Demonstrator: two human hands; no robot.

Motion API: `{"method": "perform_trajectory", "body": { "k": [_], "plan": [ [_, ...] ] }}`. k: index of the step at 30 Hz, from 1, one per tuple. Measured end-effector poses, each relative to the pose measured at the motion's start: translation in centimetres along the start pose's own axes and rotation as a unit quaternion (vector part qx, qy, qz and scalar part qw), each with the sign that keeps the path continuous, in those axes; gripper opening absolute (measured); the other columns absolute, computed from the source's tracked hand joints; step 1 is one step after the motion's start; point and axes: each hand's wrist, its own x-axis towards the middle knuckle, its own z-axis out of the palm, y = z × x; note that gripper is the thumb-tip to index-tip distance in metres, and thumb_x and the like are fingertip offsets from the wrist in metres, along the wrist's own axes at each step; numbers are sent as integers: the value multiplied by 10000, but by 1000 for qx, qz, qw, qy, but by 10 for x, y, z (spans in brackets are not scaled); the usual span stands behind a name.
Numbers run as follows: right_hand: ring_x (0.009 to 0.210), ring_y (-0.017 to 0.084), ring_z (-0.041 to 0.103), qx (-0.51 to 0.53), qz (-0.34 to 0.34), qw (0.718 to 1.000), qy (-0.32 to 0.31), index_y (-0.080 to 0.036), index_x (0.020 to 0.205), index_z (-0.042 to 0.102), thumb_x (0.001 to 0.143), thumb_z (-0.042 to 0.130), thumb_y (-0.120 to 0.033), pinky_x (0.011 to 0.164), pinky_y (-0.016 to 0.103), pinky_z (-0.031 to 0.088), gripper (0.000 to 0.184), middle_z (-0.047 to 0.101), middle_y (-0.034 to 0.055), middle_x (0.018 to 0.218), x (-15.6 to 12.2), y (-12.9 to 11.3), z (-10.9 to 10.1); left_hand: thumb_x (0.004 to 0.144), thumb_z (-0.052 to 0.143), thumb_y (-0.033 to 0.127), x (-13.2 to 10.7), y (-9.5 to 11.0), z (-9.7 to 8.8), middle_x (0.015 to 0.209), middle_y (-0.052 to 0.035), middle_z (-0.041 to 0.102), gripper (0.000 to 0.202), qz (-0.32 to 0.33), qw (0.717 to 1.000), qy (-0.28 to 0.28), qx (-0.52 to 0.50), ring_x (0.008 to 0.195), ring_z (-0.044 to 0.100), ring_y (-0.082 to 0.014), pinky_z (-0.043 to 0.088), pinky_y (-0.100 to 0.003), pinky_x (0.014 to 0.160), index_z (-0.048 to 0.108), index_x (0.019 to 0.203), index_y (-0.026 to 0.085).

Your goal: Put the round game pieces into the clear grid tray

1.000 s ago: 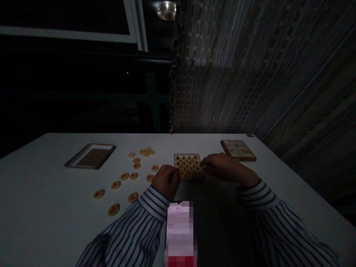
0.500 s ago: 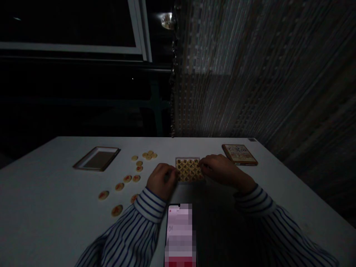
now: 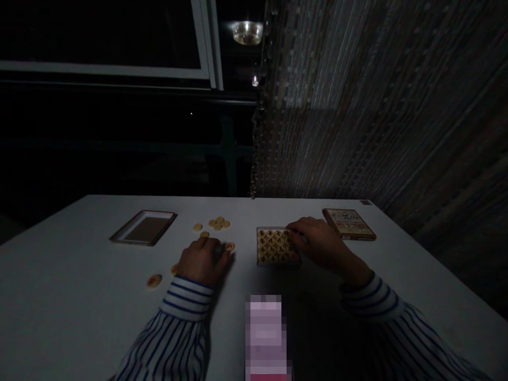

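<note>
My left hand [image 3: 201,261] is low over the table, left of the box, its fingers curled and closed on a round Chinese chess piece [image 3: 229,246] with a red character. That piece shows at the tips of thumb and forefinger. My right hand [image 3: 317,242] grips the right side of a small open box [image 3: 278,264], fingertips at its upper right corner. Rows of pieces with dark characters [image 3: 271,241] fill the box, and a reddish one sits at the lower right. Some loose pieces are hidden under my left hand and sleeve.
Plain-faced loose pieces [image 3: 218,223] lie beyond my left hand; a red-marked piece [image 3: 154,281] lies to its left. An open tray-like lid [image 3: 119,237] is at far left, a printed box [image 3: 349,223] at far right. A lit phone [image 3: 265,336] is in front of me.
My left hand has moved left, away from the box, and a red-marked piece now shows at its fingertips. My right hand stays at the box. The view has shifted slightly.
</note>
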Motion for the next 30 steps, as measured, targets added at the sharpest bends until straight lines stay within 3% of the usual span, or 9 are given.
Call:
{"method": "perform_trajectory", "body": {
  "k": [6, 13, 20, 30],
  "plan": [
    [824, 168, 519, -9, -35, 999, -13, -176, 952, 587, 846, 345, -286, 724, 276, 333, 286, 606, 71, 870, 13, -20, 3, 656, 499, 484, -3, 6, 1, 870, -114, 604, 360, -24, 996, -68, 57, 813, 561, -276, 418, -385, 675, 619, 798, 176],
    [807, 167, 514, -32, -105, 992, -69, -208, 894, 584, 825, 373, -282, 679, 278, 317, 234, 595, 55, 885, 27, -43, 30, 665, 502, 463, -7, 6, -5, 848, -122, 613, 323, -5, 994, -108, 26, 789, 572, -272, 407, -390, 675, 636, 743, 181],
    [779, 160, 504, -24, -128, 988, -79, -190, 891, 582, 820, 384, -285, 665, 281, 304, 230, 591, 60, 867, 21, -39, 40, 671, 512, 452, -7, 1, -3, 840, -105, 613, 305, 4, 992, -121, 23, 796, 570, -250, 403, -382, 709, 647, 765, 195],
    [771, 166, 519, -31, -135, 987, -75, -176, 858, 585, 800, 418, -267, 657, 277, 319, 198, 605, 61, 851, 21, -36, 40, 711, 483, 365, -5, -2, 4, 838, -104, 628, 254, 20, 993, -112, 6, 834, 575, -257, 419, -363, 712, 647, 797, 191]
  ]
}}
